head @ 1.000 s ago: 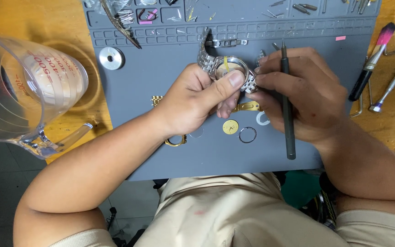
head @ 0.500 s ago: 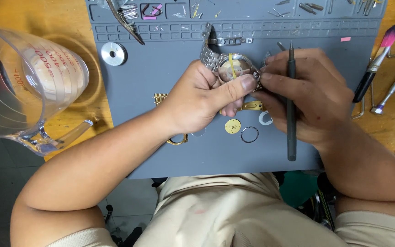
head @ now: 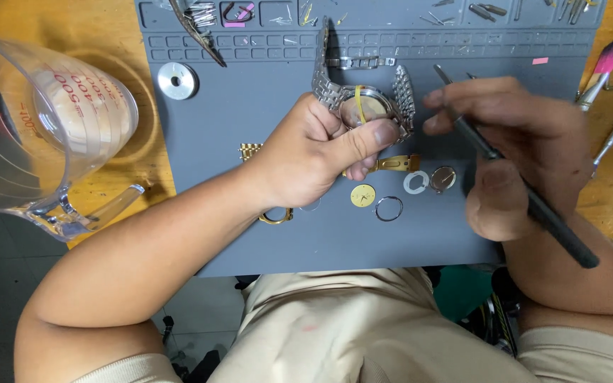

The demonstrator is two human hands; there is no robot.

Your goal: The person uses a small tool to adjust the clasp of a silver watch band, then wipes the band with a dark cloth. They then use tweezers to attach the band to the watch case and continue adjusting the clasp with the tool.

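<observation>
The grey work mat (head: pixel 250 234) covers the middle of the wooden worktop (head: pixel 118 28); its near edge runs just above the person's lap, and its left edge lies close to a clear measuring jug (head: pixel 44 135) that fills the left side. Open mat shows to the left of the left hand, between it and a round silver disc (head: pixel 177 80) — the widest free stretch. The far strip of the mat is crowded with small tools and parts in shallow compartments.

The left hand (head: pixel 313 152) is closed around a silver wristwatch (head: pixel 363 103), thumb pressed across the case's near side, holding it just above the mat's middle, towards the far side. The watch shows its metal link bracelet spreading on both sides of a round case; a thin yellow band crosses the case's face.

The right hand (head: pixel 519 149) grips a slim dark tool (head: pixel 526 198) like a pen, fingers folded round its shaft, its tip pointing far-left and standing a little apart from the watch.

Below the hands, loose parts lie close together on the mat — a gold dial (head: pixel 362 196), a thin metal ring (head: pixel 389 208), a white ring (head: pixel 416 182) and a small round piece (head: pixel 443 179). A gold bracelet section (head: pixel 399 164) sits just under the left thumb. To the right, a pink-tipped brush (head: pixel 602 67) rests by the mat's right edge.
</observation>
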